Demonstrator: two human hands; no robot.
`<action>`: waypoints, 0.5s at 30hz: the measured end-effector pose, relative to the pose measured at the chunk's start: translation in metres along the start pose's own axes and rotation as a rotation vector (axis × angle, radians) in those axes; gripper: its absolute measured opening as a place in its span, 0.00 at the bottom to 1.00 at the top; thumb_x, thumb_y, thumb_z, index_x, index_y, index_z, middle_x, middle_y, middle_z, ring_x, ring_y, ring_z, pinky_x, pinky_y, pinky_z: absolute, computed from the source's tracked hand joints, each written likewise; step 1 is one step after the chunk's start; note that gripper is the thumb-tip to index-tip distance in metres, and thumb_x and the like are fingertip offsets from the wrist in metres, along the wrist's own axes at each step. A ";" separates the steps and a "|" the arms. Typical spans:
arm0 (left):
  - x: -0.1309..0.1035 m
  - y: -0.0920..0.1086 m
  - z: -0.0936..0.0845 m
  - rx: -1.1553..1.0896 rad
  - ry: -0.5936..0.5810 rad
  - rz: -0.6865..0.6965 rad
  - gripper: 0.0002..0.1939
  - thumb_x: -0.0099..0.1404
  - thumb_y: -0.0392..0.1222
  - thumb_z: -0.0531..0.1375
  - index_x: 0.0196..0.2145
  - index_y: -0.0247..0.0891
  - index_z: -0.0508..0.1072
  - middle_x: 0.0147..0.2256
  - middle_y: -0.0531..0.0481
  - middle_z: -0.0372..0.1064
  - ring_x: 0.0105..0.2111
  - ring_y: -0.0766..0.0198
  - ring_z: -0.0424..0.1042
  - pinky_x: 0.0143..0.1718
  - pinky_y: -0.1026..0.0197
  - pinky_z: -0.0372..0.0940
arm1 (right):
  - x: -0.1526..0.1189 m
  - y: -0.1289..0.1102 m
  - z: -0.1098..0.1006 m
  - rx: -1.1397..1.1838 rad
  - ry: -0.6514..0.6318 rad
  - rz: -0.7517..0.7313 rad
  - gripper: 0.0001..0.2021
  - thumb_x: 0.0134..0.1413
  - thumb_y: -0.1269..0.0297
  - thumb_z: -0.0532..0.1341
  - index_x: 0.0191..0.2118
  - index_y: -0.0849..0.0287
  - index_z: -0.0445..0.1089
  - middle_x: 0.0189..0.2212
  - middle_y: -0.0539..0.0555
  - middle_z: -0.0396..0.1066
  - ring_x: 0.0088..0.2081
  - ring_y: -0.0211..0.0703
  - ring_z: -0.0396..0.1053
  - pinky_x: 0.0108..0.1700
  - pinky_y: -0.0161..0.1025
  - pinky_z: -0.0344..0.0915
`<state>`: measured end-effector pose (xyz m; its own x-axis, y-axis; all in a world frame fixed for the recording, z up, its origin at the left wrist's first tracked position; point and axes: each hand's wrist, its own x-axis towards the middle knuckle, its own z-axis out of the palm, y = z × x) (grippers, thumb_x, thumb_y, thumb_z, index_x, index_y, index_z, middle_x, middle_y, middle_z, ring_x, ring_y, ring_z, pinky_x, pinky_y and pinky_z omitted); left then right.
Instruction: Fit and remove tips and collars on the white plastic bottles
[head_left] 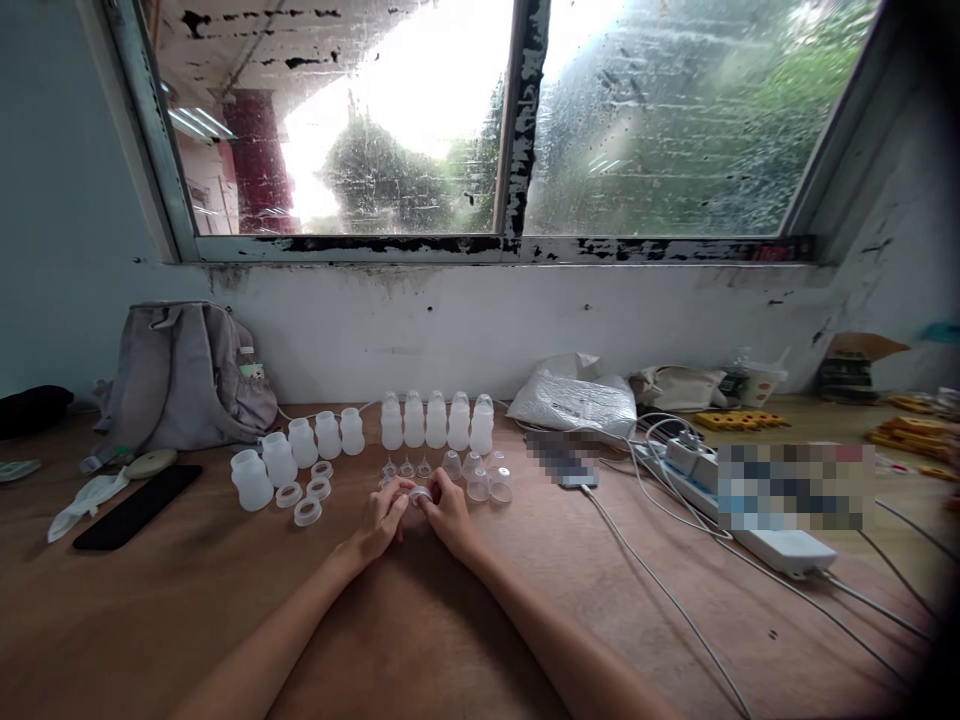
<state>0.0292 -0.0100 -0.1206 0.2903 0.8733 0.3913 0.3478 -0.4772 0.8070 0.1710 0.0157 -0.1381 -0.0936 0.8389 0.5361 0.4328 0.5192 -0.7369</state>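
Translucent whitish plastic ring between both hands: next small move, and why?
Probably seat a clear, pointed teat in the translucent whitish plastic ring, unless one is already in; I can't tell. The left hand and right hand both hold the ring, the teats stand just beyond, and five frosted white bottles at left have no rings on.

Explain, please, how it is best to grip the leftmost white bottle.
Probably hold the leftmost bottle around its narrowed waist, bringing the left hand in from the left. The bottle stands upright, and its wider parts above and below the waist should limit slipping. Another bottle stands close behind to the right and rings lie on the right, so the left side looks freer.
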 end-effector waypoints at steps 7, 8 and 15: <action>-0.004 0.010 0.003 0.007 -0.039 0.036 0.13 0.61 0.40 0.45 0.42 0.37 0.63 0.16 0.57 0.63 0.12 0.70 0.62 0.16 0.68 0.57 | 0.003 0.003 -0.001 -0.075 0.043 -0.003 0.06 0.36 0.72 0.51 0.22 0.57 0.50 0.18 0.44 0.52 0.20 0.33 0.51 0.24 0.30 0.50; -0.004 0.010 0.005 0.015 -0.044 0.041 0.13 0.60 0.40 0.46 0.42 0.37 0.62 0.17 0.57 0.64 0.12 0.70 0.62 0.17 0.68 0.57 | 0.003 0.005 -0.001 -0.085 0.045 0.002 0.06 0.36 0.72 0.51 0.22 0.57 0.50 0.18 0.43 0.52 0.20 0.33 0.51 0.23 0.30 0.49; 0.002 -0.005 0.016 0.199 0.125 -0.001 0.08 0.55 0.37 0.53 0.35 0.40 0.64 0.26 0.53 0.71 0.24 0.65 0.69 0.26 0.64 0.62 | 0.003 0.010 -0.001 -0.065 -0.002 -0.001 0.04 0.38 0.71 0.53 0.24 0.57 0.54 0.18 0.44 0.55 0.21 0.33 0.55 0.24 0.30 0.52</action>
<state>0.0419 -0.0072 -0.1307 0.1813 0.8733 0.4521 0.5203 -0.4753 0.7095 0.1758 0.0229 -0.1439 -0.0961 0.8390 0.5356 0.4900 0.5083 -0.7082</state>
